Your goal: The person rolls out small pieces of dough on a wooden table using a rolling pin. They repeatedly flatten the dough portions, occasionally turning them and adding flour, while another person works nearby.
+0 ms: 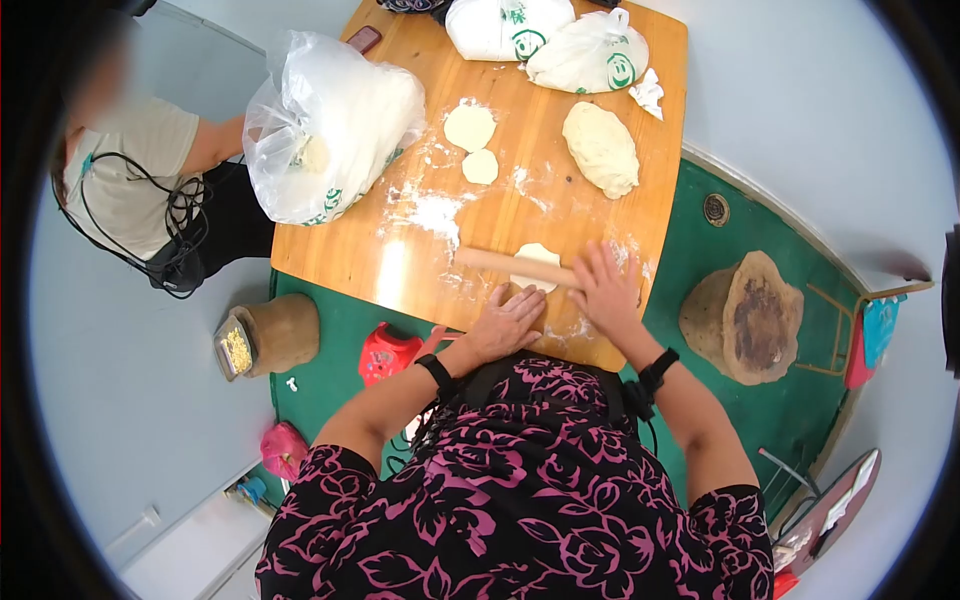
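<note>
A wooden rolling pin (500, 263) lies across a thin round of dough (537, 254) near the front of the wooden table. My right hand (607, 289) is over the pin's right end, palm down, pressing it with the fingers stretched forward. At the near edge of the dough round, my left hand (508, 323) holds it with the fingertips. Part of the round is hidden under the pin. Farther back are two flat rounds, a larger one (470, 127) and a smaller one (481, 167). A big lump of dough (602, 150) rests at the right.
Flour is scattered over the table (380, 270). A large plastic bag (345, 130) stands at the left, beside a seated person (140, 180). White bags (590, 55) and a phone (365, 39) are at the back. A red stool (388, 354) and wood stumps (745, 315) stand on the floor.
</note>
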Motion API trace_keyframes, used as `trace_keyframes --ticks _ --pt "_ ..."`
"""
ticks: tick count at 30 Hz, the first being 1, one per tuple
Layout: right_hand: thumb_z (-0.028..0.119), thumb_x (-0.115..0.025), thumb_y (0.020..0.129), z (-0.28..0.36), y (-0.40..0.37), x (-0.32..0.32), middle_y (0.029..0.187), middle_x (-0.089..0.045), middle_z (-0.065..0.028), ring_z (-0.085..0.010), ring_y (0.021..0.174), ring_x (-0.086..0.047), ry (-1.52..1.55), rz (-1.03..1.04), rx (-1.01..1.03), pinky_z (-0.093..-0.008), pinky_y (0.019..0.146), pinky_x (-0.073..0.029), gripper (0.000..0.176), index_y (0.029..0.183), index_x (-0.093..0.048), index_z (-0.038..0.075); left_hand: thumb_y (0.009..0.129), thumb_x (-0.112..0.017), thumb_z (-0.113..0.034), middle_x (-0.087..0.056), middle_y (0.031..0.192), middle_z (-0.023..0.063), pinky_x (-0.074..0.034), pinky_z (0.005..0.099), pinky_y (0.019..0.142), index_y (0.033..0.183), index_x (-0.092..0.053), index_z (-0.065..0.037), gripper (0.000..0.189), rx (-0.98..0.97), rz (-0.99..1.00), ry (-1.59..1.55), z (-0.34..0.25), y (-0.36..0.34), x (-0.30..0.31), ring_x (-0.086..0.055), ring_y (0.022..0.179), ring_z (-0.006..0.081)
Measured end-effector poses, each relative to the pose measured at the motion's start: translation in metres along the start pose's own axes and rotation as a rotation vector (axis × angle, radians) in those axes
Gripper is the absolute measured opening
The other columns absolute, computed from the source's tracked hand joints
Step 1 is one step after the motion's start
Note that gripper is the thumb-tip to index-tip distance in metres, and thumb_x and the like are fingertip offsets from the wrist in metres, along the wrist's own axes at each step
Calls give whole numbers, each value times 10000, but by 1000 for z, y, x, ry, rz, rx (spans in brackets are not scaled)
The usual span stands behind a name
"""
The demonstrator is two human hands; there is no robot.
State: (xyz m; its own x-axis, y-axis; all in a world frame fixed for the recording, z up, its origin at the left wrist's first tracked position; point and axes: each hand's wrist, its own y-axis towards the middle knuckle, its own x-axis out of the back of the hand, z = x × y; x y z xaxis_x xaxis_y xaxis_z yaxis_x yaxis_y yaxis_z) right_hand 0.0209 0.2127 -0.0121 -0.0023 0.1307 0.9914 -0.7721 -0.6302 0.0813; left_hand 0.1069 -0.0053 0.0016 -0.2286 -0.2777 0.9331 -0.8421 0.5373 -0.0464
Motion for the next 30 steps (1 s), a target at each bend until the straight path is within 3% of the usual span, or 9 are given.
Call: trace_keyframes --ticks 3,9,12,15,18,21,24,27,30 --pt "502 -500 828 -20 37 9 1417 -341 -105 -264 1344 -249 52 -29 -105 -568 1052 -142 607 1309 -440 136 819 -568 -359 -435 1335 110 -276 509 1004 1248 -470 -20 555 -9 1 -8 1 0 1 -378 1263 234" --pt "494 -494 836 -5 2 16 1430 -307 -134 -277 1355 -213 157 133 144 -557 1057 -138 626 1330 -418 118 830 -558 -361 -423 1347 112 -258 517 1013 1258 -455 -20 557 -11 18 -59 5 -3 5 -375 1270 232" --pt "487 -493 841 -7 7 8 1415 -330 -137 -281 1344 -238 80 95 138 -548 1053 -159 615 1318 -425 106 830 -561 -367 -422 1350 112 -256 504 1018 1258 -454 -20 561 14 37 -62 2 1 10 -378 1269 232" --pt "492 -488 844 -23 44 7 1410 -347 -114 -285 1335 -257 61 8 -58 -550 1050 -172 607 1304 -435 98 821 -571 -374 -429 1343 110 -261 487 1019 1245 -465 -24 560 22 34 -103 2 6 15 -388 1258 234" --pt "483 -483 850 -21 43 2 1405 -356 -109 -278 1330 -269 109 28 -73 -554 1045 -186 594 1294 -440 91 823 -581 -367 -437 1339 120 -257 476 1024 1256 -457 -22 567 30 100 -134 4 10 19 -396 1251 245" --pt "459 -473 864 -1 19 13 1399 -359 -122 -271 1328 -272 112 59 149 -545 1043 -202 577 1294 -437 76 822 -582 -372 -443 1335 115 -252 474 1026 1245 -470 -29 557 23 103 -142 4 9 21 -398 1250 236" --pt "445 -464 874 10 21 14 1396 -363 -125 -263 1331 -272 100 57 220 -532 1049 -204 573 1298 -430 61 822 -580 -375 -441 1340 110 -251 474 1025 1228 -489 -33 538 51 141 -120 0 13 28 -400 1251 227" --pt "449 -464 874 -8 60 8 1397 -362 -120 -263 1334 -269 44 3 -2 -529 1062 -183 586 1305 -421 55 825 -575 -376 -440 1342 109 -247 479 1026 1221 -496 -37 527 50 151 -106 2 13 23 -402 1251 224" --pt "447 -456 878 -10 69 10 1406 -354 -119 -261 1340 -259 83 25 -65 -536 1069 -162 590 1319 -409 58 811 -581 -384 -446 1336 101 -244 501 1019 1202 -510 -46 521 36 124 -119 5 9 16 -405 1250 222"
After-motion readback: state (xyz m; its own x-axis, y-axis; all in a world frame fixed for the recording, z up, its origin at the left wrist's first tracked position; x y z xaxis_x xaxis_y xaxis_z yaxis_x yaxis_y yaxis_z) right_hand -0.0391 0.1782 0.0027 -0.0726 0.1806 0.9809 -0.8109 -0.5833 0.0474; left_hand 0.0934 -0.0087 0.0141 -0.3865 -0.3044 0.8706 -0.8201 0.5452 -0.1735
